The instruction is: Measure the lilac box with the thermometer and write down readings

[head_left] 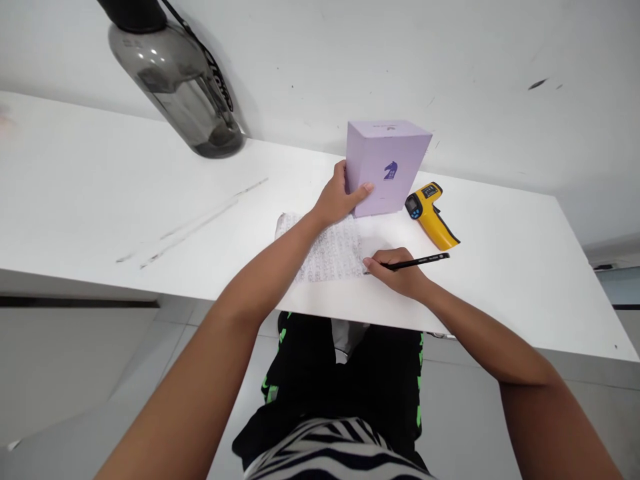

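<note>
Right grip (400, 270): narrow, closed round a black pen (423, 261) in a writing hold, thumb and fingers near the tip, which probably gives fine control.
Pen: slanted across the right grip, its blunt end sticking out to the right, its tip low beside the right edge of the paper (335, 257); whether the tip touches the paper or the surface (510, 267), I cannot tell.
Left grip (345, 195): spread on the lilac box (387, 167), thumb on the front face, other fingers round the left side; likely a steadying hold, since the surface seems to carry the weight.
Box: upright on the surface, just beyond the paper and near the wall (450, 60), its horse-head mark facing the person, perhaps so that the front can be seen while the pen is held.
Paper: flat on the surface before the person, covered in close rows of marks too small to read; the left forearm (275, 267) passes over part of it, and whether it presses the paper down is unclear.
Thermometer (434, 217): yellow, lying just right of the box, apart from both hands, seemingly within reach yet out of the pen's way.
Bottle (180, 87): upright at the back left, near the wall, well apart from both hands, which leaves the arms room.
</note>
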`<state>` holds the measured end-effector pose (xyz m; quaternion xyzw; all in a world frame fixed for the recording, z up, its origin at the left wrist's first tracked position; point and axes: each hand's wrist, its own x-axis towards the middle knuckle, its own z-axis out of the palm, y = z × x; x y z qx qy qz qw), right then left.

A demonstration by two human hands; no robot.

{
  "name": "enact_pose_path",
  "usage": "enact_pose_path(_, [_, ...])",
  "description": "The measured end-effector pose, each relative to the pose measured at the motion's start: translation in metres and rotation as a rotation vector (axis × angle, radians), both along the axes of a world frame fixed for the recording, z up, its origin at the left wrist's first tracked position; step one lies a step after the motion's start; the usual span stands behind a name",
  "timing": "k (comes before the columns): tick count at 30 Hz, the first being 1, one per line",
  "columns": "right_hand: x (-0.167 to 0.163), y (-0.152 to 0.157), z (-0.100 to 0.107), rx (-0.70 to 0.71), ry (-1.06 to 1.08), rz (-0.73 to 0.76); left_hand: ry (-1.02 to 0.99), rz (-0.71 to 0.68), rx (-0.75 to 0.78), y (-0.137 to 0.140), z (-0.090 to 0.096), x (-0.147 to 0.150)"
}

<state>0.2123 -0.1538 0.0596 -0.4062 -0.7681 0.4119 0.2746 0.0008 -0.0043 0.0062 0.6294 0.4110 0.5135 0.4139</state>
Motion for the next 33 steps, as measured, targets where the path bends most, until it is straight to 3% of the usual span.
enact_pose_path(9, [0.000, 0.003, 0.000, -0.014, -0.009, 0.065, -0.010, -0.010, 0.010, 0.002, -0.003, 0.000])
enact_pose_path(13, [0.001, 0.003, 0.001, -0.026, 0.016, -0.001, 0.021, 0.017, 0.041, 0.003, -0.006, -0.001])
enact_pose_path(23, [-0.001, 0.001, -0.006, 0.072, 0.014, -0.001, 0.017, 0.001, 0.045, 0.005, -0.009, -0.003])
enact_pose_path(33, [0.000, 0.001, -0.003, 0.011, 0.022, 0.021, -0.042, -0.084, 0.041, 0.014, -0.022, -0.006])
